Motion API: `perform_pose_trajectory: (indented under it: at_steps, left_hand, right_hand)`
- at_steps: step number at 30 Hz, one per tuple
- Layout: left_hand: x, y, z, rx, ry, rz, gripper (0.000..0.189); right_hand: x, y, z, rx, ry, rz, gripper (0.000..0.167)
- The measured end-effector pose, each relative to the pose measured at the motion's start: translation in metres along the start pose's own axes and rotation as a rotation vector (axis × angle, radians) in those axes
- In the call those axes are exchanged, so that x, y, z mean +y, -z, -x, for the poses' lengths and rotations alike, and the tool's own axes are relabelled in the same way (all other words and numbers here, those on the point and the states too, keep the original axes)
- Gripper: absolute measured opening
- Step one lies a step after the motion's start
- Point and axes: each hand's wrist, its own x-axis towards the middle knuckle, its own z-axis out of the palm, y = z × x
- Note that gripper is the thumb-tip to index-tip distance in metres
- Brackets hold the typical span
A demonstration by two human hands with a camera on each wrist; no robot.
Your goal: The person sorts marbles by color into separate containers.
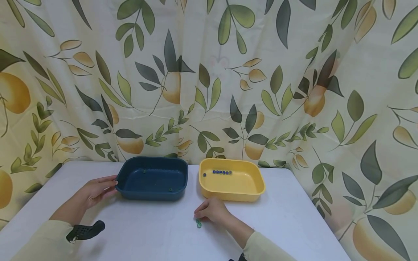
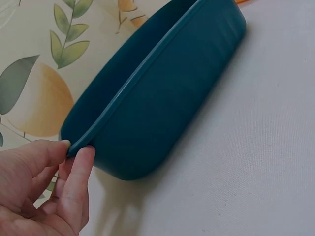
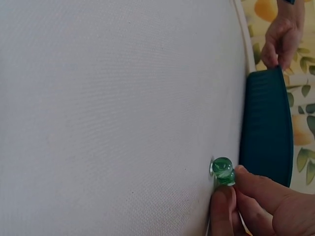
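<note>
My left hand (image 1: 98,189) pinches the left rim of a dark blue tray (image 2: 147,98) between thumb and fingers. Two small greenish marbles lie apart inside that tray, one near the back (image 1: 144,171) and one near the front right (image 1: 170,190). In front of the trays, my right hand (image 1: 213,212) is low at the white tabletop, its thumb and fingertips pinching a green glass marble (image 3: 226,179). Right against it is another clear-and-green marble (image 3: 222,165), outside the fingertips.
A yellow tray (image 1: 233,196) stands to the right of the blue one. Several blue marbles (image 1: 222,172) form a row in it, with a single blue marble (image 1: 204,174) to their left. A leaf-and-fruit patterned curtain (image 1: 209,90) hangs behind the white table (image 1: 147,232).
</note>
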Motion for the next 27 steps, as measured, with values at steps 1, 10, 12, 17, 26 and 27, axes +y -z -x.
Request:
perform_pose_trajectory:
  at_steps: [1, 10, 12, 17, 26, 27]
  left_hand:
    - [-0.0001, 0.0002, -0.0001, 0.0, 0.002, 0.003, 0.059]
    - [-0.001, 0.0011, -0.0021, -0.009, -0.003, 0.017, 0.057]
    - [-0.0009, 0.0011, -0.0022, -0.01, -0.002, 0.015, 0.058]
    - [0.0, 0.0008, -0.0021, -0.016, -0.001, 0.015, 0.059]
    - [0.0004, 0.0005, -0.0015, -0.013, 0.003, 0.029, 0.059]
    - [0.0003, 0.0006, -0.0015, -0.011, 0.004, 0.027, 0.059]
  right_hand:
    - [0.0001, 0.0002, 0.0002, -0.002, 0.002, -0.004, 0.006]
    - [0.001, 0.0032, 0.0004, -0.028, -0.025, -0.04, 0.008]
    - [0.0015, 0.0037, -0.0001, -0.034, -0.037, -0.053, 0.009]
    - [0.0024, 0.0047, -0.0011, -0.039, -0.056, -0.081, 0.011]
    - [0.0007, 0.0077, -0.0015, -0.065, -0.084, -0.123, 0.014]
    - [0.0003, 0.0082, -0.0015, -0.069, -0.087, -0.127, 0.015]
